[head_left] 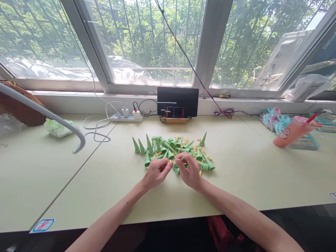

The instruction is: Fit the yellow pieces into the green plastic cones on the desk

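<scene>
My left hand (156, 172) is closed in a pinch, with a small yellow plastic piece (170, 161) showing at its fingertips. Close beside it, my right hand (190, 170) pinches a green plastic cone (181, 159), mostly hidden by the fingers. The two sets of fingertips almost meet; whether the two parts touch, I cannot tell. Just beyond both hands spreads a heap of hollow green cones (164, 142), most lying on their sides. Several green cones (135, 145) stand upright at its left edge. Small yellow pieces (208, 154) are scattered among the cones, mainly on the right.
Behind the heap, a phone (176, 112) leans on a small box before a dark screen (178, 96). A power strip (126, 117) with cables lies left of it. On the right, a drink cup (292, 131) tilts near blue and pink scissors (275, 117). A grey curved arm (52, 115) reaches in from the left.
</scene>
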Available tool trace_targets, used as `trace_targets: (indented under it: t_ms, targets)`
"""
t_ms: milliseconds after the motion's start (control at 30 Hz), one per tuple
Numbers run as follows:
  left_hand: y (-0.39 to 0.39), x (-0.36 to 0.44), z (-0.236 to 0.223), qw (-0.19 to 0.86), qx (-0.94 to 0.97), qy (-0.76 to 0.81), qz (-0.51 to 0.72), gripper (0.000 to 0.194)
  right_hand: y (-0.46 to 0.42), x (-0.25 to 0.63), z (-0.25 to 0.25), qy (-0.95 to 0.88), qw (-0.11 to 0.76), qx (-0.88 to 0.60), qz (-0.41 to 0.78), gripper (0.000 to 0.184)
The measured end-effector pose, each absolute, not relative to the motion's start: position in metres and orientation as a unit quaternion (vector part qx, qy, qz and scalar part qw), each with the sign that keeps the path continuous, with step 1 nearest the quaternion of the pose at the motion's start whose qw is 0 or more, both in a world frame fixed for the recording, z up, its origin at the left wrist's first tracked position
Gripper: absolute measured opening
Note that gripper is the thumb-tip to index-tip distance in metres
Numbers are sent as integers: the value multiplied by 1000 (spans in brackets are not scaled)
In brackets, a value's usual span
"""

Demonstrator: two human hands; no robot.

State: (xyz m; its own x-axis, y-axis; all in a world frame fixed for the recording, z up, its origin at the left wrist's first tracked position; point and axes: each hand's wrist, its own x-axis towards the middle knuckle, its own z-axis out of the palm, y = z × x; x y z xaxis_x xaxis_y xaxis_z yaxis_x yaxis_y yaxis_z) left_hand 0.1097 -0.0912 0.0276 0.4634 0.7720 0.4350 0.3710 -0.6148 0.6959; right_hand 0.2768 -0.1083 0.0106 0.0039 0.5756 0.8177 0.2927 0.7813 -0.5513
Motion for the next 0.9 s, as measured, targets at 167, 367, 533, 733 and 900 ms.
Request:
trace_targets:
  t_ms: [167,367,533,733,900]
  targets:
    - [-90,109,25,258,826,326,382,40,-110,277,12,-696,631,-323,116,10]
    - [-90,107,23,252,833,316,378,36,-110,276,12,-688,621,-355,122,14]
    - [-90,107,23,239,842,306,375,35,-109,278,13,-687,617,-357,139,13]
    - [-90,108,24,228,850,294,373,34,-110,278,14,-682,618,-360,150,12]
    - [-89,108,24,219,859,284,365,34,-110,278,13,-679,611,-376,155,15]
